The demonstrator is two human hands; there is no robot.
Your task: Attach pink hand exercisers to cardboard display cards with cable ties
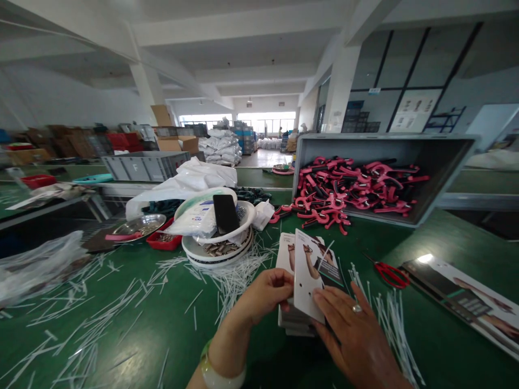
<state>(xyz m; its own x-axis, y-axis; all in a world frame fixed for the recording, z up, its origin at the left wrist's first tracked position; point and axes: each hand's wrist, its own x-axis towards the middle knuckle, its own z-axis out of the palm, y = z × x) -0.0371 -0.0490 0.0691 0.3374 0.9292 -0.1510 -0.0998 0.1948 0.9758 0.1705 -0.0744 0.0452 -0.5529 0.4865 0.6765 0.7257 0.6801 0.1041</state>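
A printed cardboard packaging card (306, 270) with two small holes stands tilted over a stack of similar cards (286, 251). My right hand (351, 321), with a ring on one finger, grips the card at its lower right, fingers across its front. My left hand (270, 294) is closed at the card's left edge, thumb and fingertips pinched together; what they hold is hidden. One white cable tie (325, 254) slants across the front of the card. More white cable ties (395, 329) lie in a bunch right of my right hand.
A grey crate (430, 210) lies on its side, pink-and-black hand grippers (357, 186) spilling out. Red-handled scissors (391, 274) and more printed cards (466, 297) lie at right. Left are stacked white bowls (190, 251) with a phone (226, 214), a red tray (164, 241) and scattered cable ties (101, 329).
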